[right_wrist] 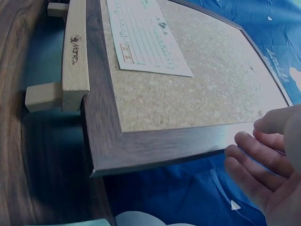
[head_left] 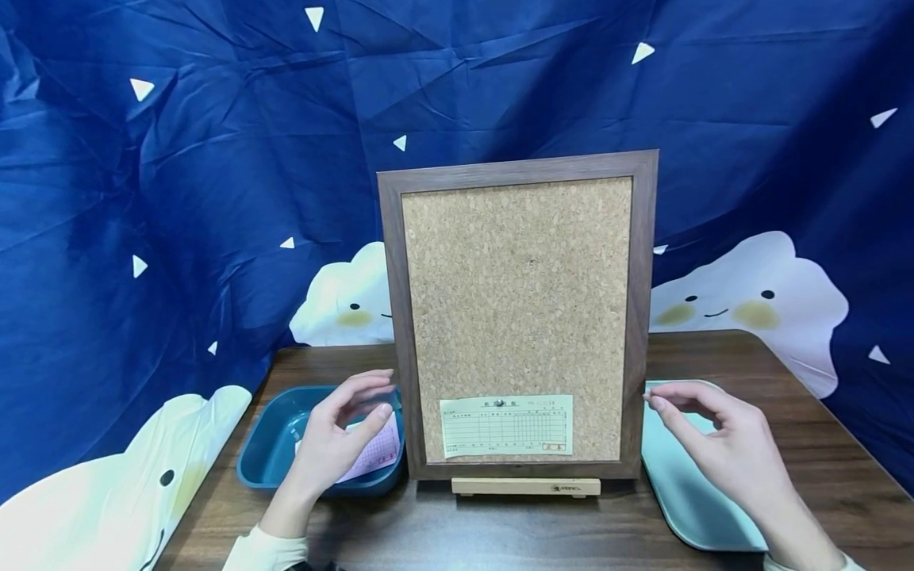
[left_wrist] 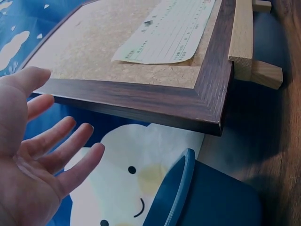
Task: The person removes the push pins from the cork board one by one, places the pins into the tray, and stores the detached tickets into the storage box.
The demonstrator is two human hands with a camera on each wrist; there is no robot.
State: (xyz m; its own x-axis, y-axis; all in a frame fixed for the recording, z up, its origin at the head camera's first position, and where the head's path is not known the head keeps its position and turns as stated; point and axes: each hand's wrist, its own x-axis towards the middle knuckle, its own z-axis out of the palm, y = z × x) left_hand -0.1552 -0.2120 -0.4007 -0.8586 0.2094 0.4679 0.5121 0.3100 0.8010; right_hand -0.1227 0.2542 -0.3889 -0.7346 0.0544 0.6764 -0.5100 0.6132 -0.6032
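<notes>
A framed cork board point(head_left: 517, 285) stands upright on a small wooden stand point(head_left: 524, 486). Low on the cork, a dark pin point(head_left: 500, 404) fixes a pale green printed slip point(head_left: 507, 432). My left hand point(head_left: 336, 436) hovers over the blue basin at the board's left side, fingers apart and holding nothing. Beyond the board's right edge is my right hand point(head_left: 717, 444), loosely bent above the light green tray; its fingers point(right_wrist: 256, 150) show nothing between them. Both hands flank the frame, fingertips close to its sides.
Inside the blue basin point(head_left: 267, 432) lies a pink printed slip point(head_left: 378, 452), partly behind my left hand. A light green tray point(head_left: 703, 507) rests on the brown wooden table point(head_left: 807, 420) at right. Behind hangs a blue cloth point(head_left: 214, 182) with clouds and white triangles.
</notes>
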